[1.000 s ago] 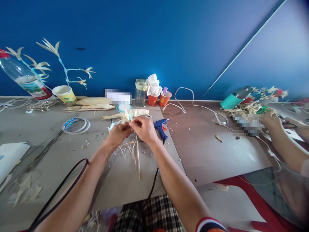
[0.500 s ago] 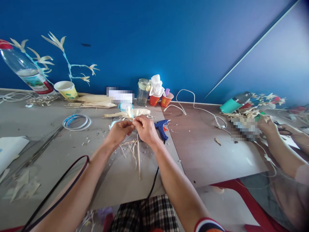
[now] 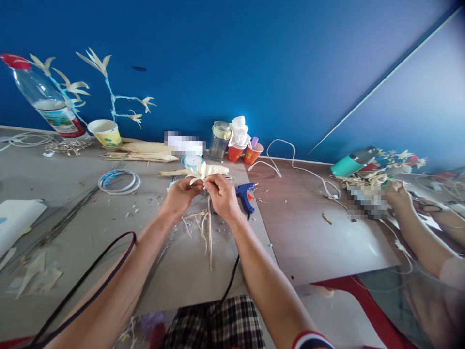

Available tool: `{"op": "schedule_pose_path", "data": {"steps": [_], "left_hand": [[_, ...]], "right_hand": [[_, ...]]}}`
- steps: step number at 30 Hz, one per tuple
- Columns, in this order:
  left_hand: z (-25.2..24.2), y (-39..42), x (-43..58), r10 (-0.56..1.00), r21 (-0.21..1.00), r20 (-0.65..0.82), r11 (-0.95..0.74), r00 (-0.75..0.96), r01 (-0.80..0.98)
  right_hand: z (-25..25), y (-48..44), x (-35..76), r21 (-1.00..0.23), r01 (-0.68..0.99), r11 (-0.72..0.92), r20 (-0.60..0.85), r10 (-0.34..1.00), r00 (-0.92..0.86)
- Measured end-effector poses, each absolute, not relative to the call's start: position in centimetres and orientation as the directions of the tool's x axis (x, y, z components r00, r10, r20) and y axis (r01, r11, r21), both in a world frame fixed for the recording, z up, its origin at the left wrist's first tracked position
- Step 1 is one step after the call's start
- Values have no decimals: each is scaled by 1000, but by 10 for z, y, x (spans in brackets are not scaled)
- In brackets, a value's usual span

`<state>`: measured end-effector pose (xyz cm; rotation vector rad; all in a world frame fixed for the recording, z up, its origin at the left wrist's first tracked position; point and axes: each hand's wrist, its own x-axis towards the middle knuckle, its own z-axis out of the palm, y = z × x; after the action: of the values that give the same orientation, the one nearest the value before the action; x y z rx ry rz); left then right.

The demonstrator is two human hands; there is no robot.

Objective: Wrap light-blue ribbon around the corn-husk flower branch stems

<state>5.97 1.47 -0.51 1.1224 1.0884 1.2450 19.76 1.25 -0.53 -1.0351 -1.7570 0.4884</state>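
Left hand [image 3: 178,196]: fingers pinched together on the base of the husk flower [image 3: 199,173], from its left side.
Right hand [image 3: 222,195]: fingers closed on the same base from the right, meeting the left hand's fingertips.
Husk flower: cream petals fanned just above both hands, held over the counter [image 3: 72,228] (a grey sheet littered with husk scraps).
Pale stick [image 3: 209,242]: runs from under the hands toward the person; I cannot tell whether it joins the flower.
Glue gun [image 3: 245,195]: blue, lying just right of the right hand.
Tape rings [image 3: 119,181]: flat on the counter, well left of the hands.
Co-worker's hand [image 3: 398,195]: far right, at a separate heap of husk pieces.
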Motion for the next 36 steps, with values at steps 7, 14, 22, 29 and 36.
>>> {"op": "schedule_pose_path", "data": {"steps": [7,14,22,29,36], "left_hand": [[-8,14,60,998,988,-64,65,11,-137],[-8,11,60,1000,999,13,-13,-1,46],[-13,13,55,983,955,186,-177,-13,240],[-20,21,60,994,996,5,-14,-105,-85],[-15,18,60,990,990,-38,18,-134,-143]], "right_hand": [[-11,13,198,-681,500,534,543,827,-144],[-10,11,199,-588,502,634,591,761,-269],[-10,12,197,-592,481,647,560,759,-333],[-19,14,196,-736,488,469,525,851,-27],[-9,11,196,-849,360,386,444,892,90]]}}
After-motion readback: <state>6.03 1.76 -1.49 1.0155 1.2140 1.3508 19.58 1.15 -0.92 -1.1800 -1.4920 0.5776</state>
